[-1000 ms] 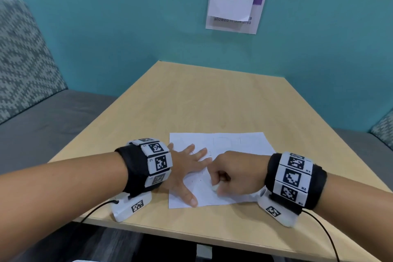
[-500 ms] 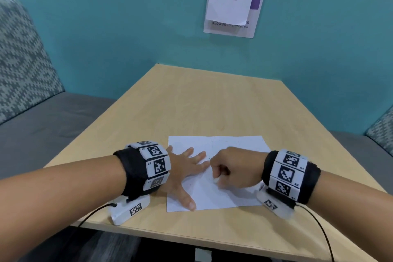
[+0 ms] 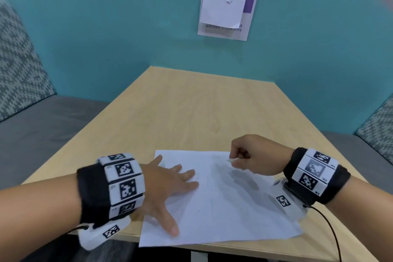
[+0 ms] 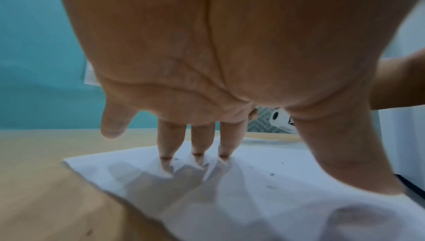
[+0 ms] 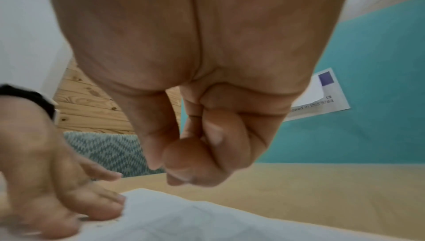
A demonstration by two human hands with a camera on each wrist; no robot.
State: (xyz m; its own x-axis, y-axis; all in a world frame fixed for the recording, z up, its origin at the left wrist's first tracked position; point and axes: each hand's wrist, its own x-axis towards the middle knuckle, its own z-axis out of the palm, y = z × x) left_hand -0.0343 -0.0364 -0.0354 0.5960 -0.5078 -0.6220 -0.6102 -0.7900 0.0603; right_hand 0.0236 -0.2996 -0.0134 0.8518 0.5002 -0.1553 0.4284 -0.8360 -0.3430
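A white sheet of paper (image 3: 223, 208) with faint pencil marks lies at the near edge of the wooden table (image 3: 191, 112). My left hand (image 3: 176, 183) presses flat on the sheet's left side with fingers spread; the left wrist view shows its fingertips (image 4: 197, 159) on the paper (image 4: 253, 199). My right hand (image 3: 240, 156) hovers curled over the sheet's far right corner. It pinches a small white thing (image 3: 231, 161), perhaps an eraser, of which only the tip shows. In the right wrist view the curled fingers (image 5: 190, 154) hide it above the paper (image 5: 207, 217).
The teal wall carries a sign (image 3: 227, 14) partly covered by a white note. Grey benches with patterned cushions flank the table on the left (image 3: 19, 66) and the right (image 3: 378, 130). The sheet's near left corner hangs slightly over the table's front edge.
My right hand has moved from the sheet's middle, close to my left fingers, up and right to the far right corner. My left hand stays flat on the paper.
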